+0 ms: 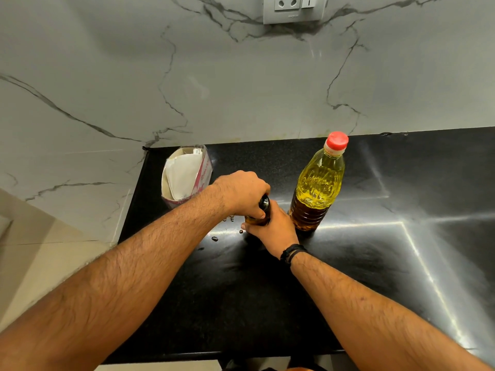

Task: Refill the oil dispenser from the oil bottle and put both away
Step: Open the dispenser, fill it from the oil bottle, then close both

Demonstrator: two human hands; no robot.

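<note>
I see my left hand [242,190] clenched over the dark glossy cap of the small amber glass oil dispenser [259,213], my right hand [272,231] wrapped round its body. The ribbed clear plastic oil bottle [317,186], red-capped, stands just beside on the polished black stone counter [375,250], near its back edge.

Polished black stone countertop [401,263] with glare streaks, white grey-veined marble backsplash [214,84], grey wall socket-and-switch plate [293,8] up top, beige floor tile [40,258] left.

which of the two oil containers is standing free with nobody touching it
The oil bottle with the red cap, at right, stands untouched. The dark oil dispenser is gripped by both the left hand and right hand.
</note>
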